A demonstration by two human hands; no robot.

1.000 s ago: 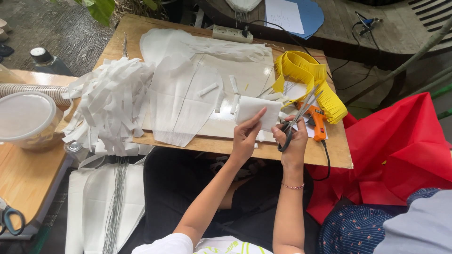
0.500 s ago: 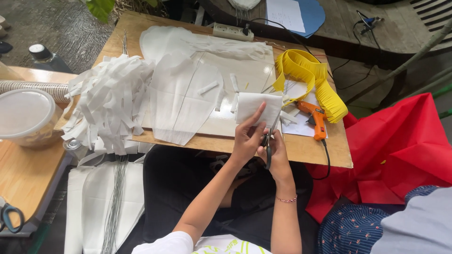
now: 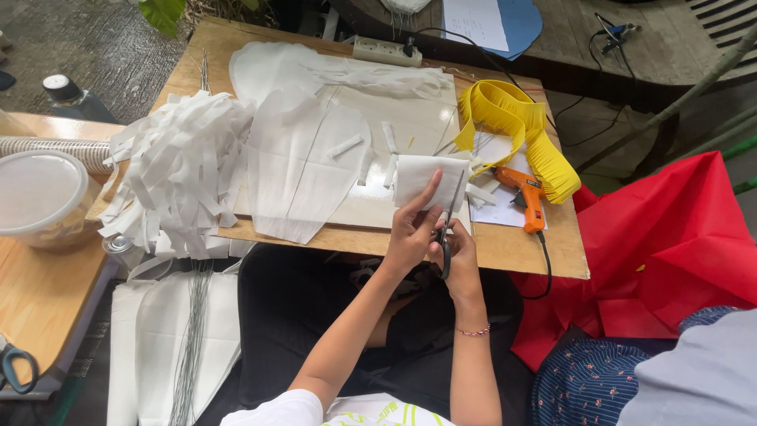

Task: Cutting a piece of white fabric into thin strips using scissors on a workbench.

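Cutting a folded white sheet with scissors.

The left hand [image 3: 408, 230] grasps the white sheet [image 3: 423, 178] over the desk [image 3: 505, 248] edge; the right hand [image 3: 460, 254] is clenched on the scissors [image 3: 449, 222], blades against the sheet. An orange glue gun [image 3: 527, 194] lies just beside.

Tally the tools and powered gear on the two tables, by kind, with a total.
Scissors: 2, one in the right hand cutting the white sheet held by the left hand, one teal-handled pair at the far left edge
Glue gun: 1
Power strip: 1
Total: 4
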